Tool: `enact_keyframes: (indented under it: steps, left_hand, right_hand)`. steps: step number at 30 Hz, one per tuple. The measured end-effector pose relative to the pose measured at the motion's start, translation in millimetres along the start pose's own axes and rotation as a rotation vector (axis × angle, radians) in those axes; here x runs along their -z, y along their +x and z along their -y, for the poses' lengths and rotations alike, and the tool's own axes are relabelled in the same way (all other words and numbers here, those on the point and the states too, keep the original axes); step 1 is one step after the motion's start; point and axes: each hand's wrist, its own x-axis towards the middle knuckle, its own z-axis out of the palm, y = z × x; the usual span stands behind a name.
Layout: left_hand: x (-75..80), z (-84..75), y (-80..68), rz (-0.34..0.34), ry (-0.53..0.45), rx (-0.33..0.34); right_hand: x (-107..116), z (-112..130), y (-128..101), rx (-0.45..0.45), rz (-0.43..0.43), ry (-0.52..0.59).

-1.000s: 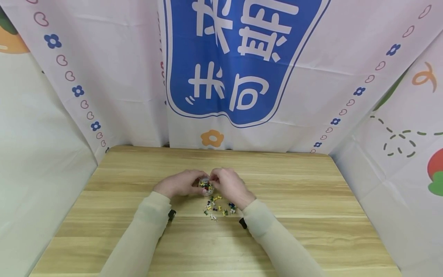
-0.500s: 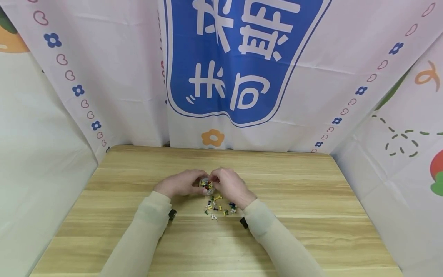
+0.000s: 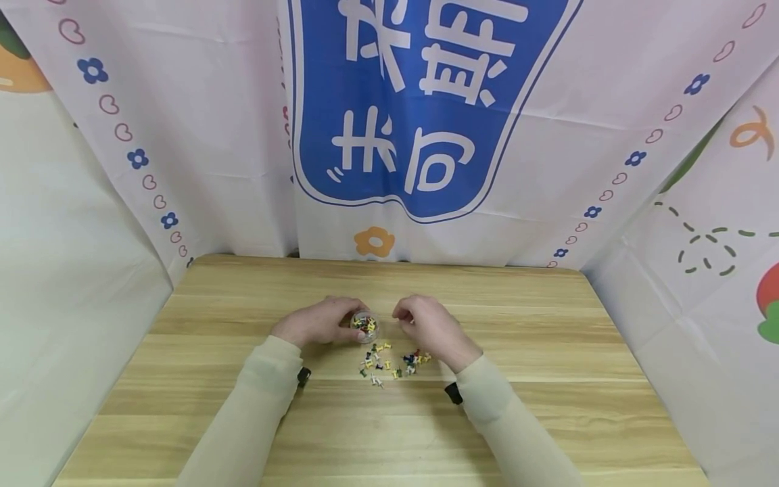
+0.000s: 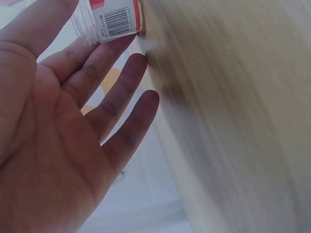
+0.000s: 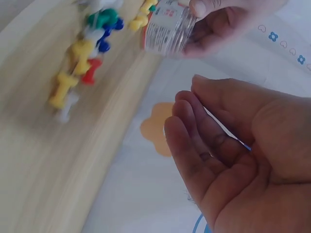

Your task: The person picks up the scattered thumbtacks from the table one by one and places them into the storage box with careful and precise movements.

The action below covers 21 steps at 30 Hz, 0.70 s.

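My left hand point(image 3: 321, 322) holds a small clear plastic jar point(image 3: 372, 337) upright on the table, thumb on the near side and fingers behind it. Colourful push pins lie inside the jar. A label with a barcode point(image 4: 118, 21) wraps its wall in the left wrist view. To the right of the jar, apart from it, my right hand point(image 3: 431, 329) hovers with loosely bent fingers and nothing visible between them. Loose push pins point(image 5: 63, 90) in yellow, white, green, blue and red are scattered on the wood nearer to me than the jar, some just below the right hand.
The wooden table point(image 3: 292, 433) runs back to a white printed curtain point(image 3: 243, 203) with a blue panel point(image 3: 341, 182). Similar cloth hangs at both sides. A black wrist camera point(image 3: 453, 392) sits under the right wrist, another point(image 3: 303, 377) under the left.
My right hand has moved away from the jar's mouth to the right, uncovering the jar's right side and several loose push pins. The left hand keeps its hold on the jar.
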Motion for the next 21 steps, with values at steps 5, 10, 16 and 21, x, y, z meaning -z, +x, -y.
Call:
enact_keyframes:
  steps: [5,10,16,21]
  left_hand:
    - [-0.2,0.2,-0.4,-0.006,0.035,0.013]
    - [-0.5,0.1,-2.2,-0.005,0.07,0.014]
    - [1.1,-2.3,-4.2,-0.003,0.067,0.02]
    - [0.8,-3.2,-4.7,0.001,0.074,0.033]
  right_hand:
    - [5.1,-11.9,-11.5,-0.007,0.011,-0.022]
    - [9.6,-21.2,-21.3,-0.027,0.044,-0.048]
    - [13.5,-28.8,-30.8,-0.03,0.086,-0.094]
    - [14.6,-33.8,-35.9,-0.008,0.124,-0.134]
